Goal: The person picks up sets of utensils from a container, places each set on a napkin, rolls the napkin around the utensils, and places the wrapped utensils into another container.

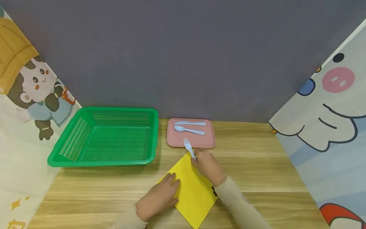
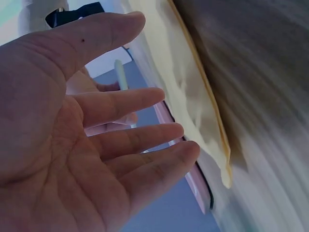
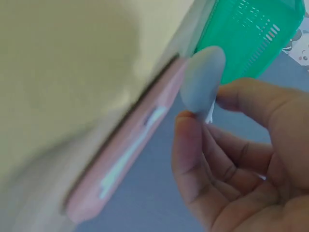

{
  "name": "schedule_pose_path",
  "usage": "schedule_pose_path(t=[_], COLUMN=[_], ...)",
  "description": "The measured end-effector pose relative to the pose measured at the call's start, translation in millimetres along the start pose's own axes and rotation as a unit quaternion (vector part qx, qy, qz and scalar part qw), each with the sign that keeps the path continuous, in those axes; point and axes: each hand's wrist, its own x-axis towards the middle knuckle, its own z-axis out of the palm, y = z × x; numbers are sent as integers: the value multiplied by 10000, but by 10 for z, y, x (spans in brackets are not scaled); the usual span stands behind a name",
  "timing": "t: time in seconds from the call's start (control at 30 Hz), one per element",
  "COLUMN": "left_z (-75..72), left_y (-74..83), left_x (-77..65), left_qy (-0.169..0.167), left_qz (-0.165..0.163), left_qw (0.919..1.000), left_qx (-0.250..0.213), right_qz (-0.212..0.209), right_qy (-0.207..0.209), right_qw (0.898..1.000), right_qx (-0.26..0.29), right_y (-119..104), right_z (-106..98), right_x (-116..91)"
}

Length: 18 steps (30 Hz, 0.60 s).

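Note:
Between thumb and fingers my right hand (image 1: 208,166) pinches the handle of a pale blue plastic fork (image 1: 188,144), its tines pointing away toward a pink tray (image 1: 210,133). Below the fork lies a yellow napkin-like sheet (image 1: 194,190), turned cornerwise on the table. My left hand (image 1: 160,195) is over the sheet's left edge with fingers spread; the left wrist view shows them straight and holding nothing. On the tray are a matching knife (image 1: 194,123) and a spoon (image 1: 191,130). In the right wrist view the fork's handle end (image 3: 205,79) sticks out from the fingertips.
A green plastic basket (image 1: 103,163) with slotted sides stands at the back left of the wooden table (image 1: 251,159). Behind the table rises a grey panel (image 1: 183,57). Cartoon-printed sheets (image 1: 323,127) flank both sides.

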Motion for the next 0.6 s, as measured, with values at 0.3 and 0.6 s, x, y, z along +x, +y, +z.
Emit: schedule_pose_path(t=[0.3, 0.6], left_z=[21, 65], left_y=[5, -3], left_x=[-29, -42], left_qy=[-371, -413], left_qz=[-150, -95], left_qw=[9992, 9991], left_qx=[-34, -11], right_qz=[734, 1060], right_qy=[-98, -355], right_qw=[9960, 9915], right_qx=[499, 662], right_y=[-75, -138], right_z=[216, 348], right_x=[-44, -60])
